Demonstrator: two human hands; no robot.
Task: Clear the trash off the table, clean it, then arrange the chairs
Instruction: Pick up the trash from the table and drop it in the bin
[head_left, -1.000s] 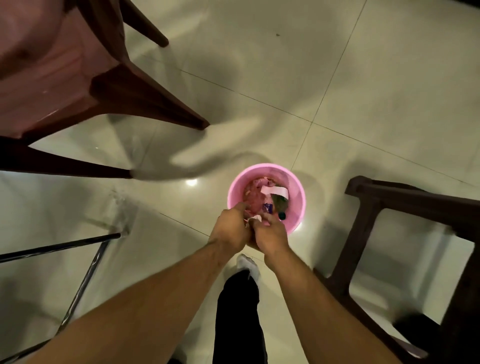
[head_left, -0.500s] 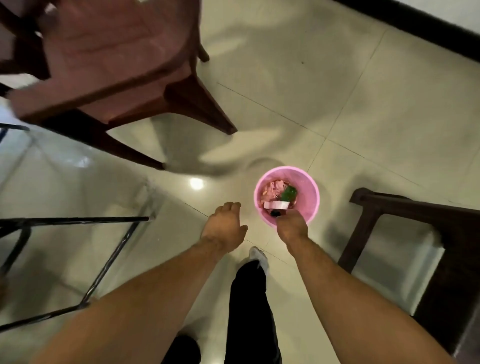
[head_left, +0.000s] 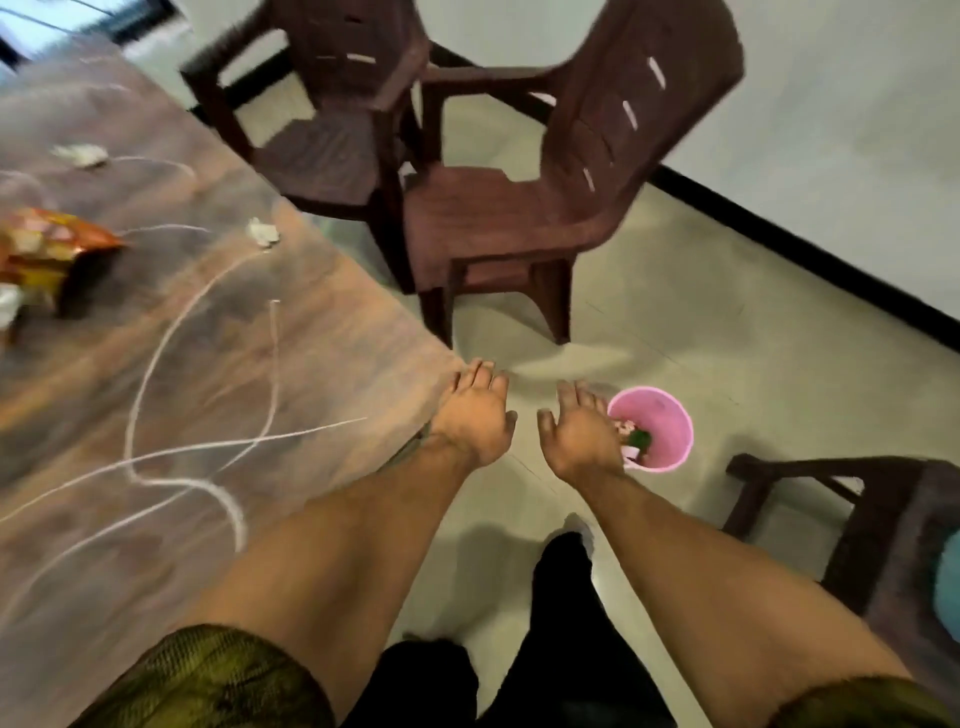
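Note:
A pink bin (head_left: 667, 415) with wrappers inside stands on the floor at right. My right hand (head_left: 579, 431) hovers just left of it, fingers relaxed, empty. My left hand (head_left: 475, 410) hangs open at the table's near corner, holding nothing. The brown marbled table (head_left: 197, 395) fills the left. On it lie an orange snack packet (head_left: 44, 249) and two crumpled white papers (head_left: 262, 233) (head_left: 83, 154). Two dark brown plastic chairs (head_left: 524, 208) (head_left: 322, 109) stand beyond the table's corner.
A third dark chair (head_left: 878, 525) stands at the right edge with something teal on its seat. A white wall with a black skirting (head_left: 810, 260) runs behind. My dark trouser leg and foot (head_left: 563, 571) are on the tiled floor between table and bin.
Both hands have drawn back from the bin and opened, empty. My view has lifted and swung left, bringing the tabletop and the chairs into sight.

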